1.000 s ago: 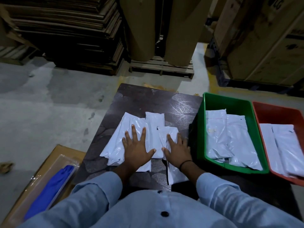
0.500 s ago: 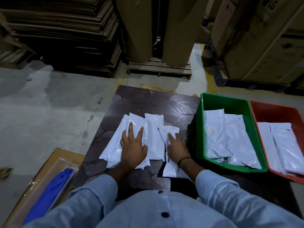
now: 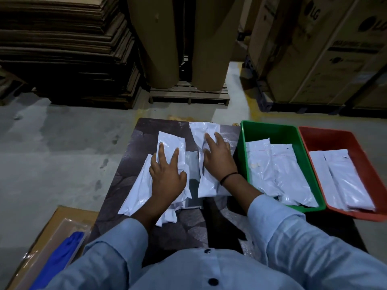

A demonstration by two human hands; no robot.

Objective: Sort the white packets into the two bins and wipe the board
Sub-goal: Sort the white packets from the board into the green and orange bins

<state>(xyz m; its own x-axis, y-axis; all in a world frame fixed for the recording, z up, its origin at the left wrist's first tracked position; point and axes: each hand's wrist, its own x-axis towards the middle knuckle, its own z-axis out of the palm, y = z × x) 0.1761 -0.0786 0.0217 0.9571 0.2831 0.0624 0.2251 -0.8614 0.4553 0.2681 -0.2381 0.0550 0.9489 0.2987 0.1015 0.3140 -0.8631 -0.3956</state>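
Several white packets lie on the dark patterned board (image 3: 146,132). My left hand (image 3: 167,174) rests flat with fingers spread on a left packet (image 3: 169,141), above a long packet (image 3: 136,191) that slants toward the board's left edge. My right hand (image 3: 217,158) presses flat on a long packet (image 3: 204,130) that reaches the board's far edge. Neither hand grips anything. The green bin (image 3: 280,130) to the right holds white packets (image 3: 272,174). The red bin (image 3: 326,137) beyond it holds more packets (image 3: 339,176).
A cardboard tray (image 3: 60,218) with a blue cloth (image 3: 60,254) under plastic sits on the floor at lower left. Stacked flat cardboard (image 3: 67,49), two brown rolls (image 3: 209,38) on a pallet and large boxes (image 3: 324,49) stand behind the board.
Both hands have slid away from me across the board, pushing packets toward its far edge. The right packet now reaches the far edge. The camera has tilted slightly.
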